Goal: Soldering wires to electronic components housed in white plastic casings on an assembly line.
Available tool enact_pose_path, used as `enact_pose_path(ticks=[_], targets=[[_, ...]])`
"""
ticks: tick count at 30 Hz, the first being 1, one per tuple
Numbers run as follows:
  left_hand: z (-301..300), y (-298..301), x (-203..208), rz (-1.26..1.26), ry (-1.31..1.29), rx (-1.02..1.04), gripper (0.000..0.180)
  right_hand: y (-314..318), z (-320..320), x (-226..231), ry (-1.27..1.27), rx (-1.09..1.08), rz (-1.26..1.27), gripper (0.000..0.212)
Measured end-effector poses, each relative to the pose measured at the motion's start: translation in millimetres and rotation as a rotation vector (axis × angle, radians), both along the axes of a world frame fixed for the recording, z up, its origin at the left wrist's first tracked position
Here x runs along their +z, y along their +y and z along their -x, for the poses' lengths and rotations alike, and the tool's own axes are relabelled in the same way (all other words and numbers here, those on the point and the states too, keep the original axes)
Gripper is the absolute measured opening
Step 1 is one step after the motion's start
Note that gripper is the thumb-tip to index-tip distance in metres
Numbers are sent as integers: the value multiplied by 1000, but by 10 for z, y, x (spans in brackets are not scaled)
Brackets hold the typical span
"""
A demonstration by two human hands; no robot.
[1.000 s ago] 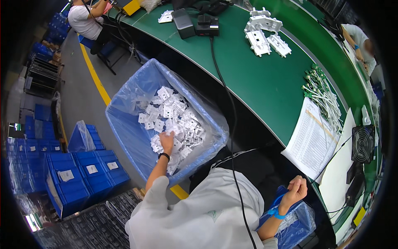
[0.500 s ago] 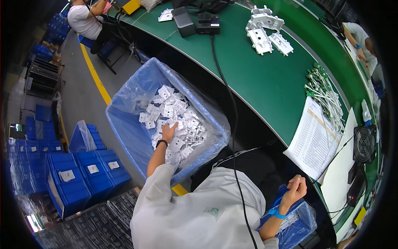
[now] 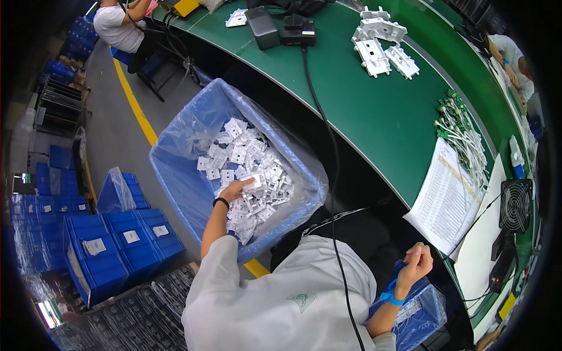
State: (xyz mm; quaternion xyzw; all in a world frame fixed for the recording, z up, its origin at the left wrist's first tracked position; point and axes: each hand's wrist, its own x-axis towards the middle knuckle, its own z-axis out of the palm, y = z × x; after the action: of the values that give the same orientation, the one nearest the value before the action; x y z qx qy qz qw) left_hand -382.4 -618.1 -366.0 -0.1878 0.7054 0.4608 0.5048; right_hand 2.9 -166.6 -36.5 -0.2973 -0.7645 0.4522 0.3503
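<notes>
My left hand [image 3: 235, 190], with a black band on its wrist, reaches into a large blue bin [image 3: 186, 186] lined with clear plastic. Its thumb and fingers pinch a white plastic housing [image 3: 252, 182]. Around and beneath that piece lies a heap of similar white plastic parts [image 3: 270, 193]. My right hand [image 3: 417, 263] is raised at the table's near edge, a blue strap on its wrist. Its fingers are curled closed, and whatever may be inside them is hidden. Below that forearm is a smaller blue bin [image 3: 430, 310] lined with plastic.
The green table [image 3: 351, 117] curves along the right, bearing white housings [image 3: 374, 55], a cable bundle [image 3: 468, 140], printed sheets [image 3: 445, 199] and a fan [image 3: 515, 205]. A black cable [image 3: 332, 169] hangs across my front. Blue crates [image 3: 96, 248] stand left; a seated person [image 3: 120, 26] is beyond.
My left hand has shifted slightly left and nearer me within the heap, and now a white housing shows in its pinch. The right hand has hardly moved.
</notes>
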Motion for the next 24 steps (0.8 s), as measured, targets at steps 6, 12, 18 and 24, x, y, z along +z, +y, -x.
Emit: enact_pose_path(ticks=[6,12,18,24], targets=[[-13,189,-141,217,292,-56,129,62,77,82,-17,46,-59,33],[-75,364,-192,94,296,-81,137,8,161,39,14,86,-31,32],[140,464,-48,-224,-81,-19,124,13,122,174,34,79,-43,27],[126,404,-453,-309,-7,220,134,43,1,171,35,24,-39,29]])
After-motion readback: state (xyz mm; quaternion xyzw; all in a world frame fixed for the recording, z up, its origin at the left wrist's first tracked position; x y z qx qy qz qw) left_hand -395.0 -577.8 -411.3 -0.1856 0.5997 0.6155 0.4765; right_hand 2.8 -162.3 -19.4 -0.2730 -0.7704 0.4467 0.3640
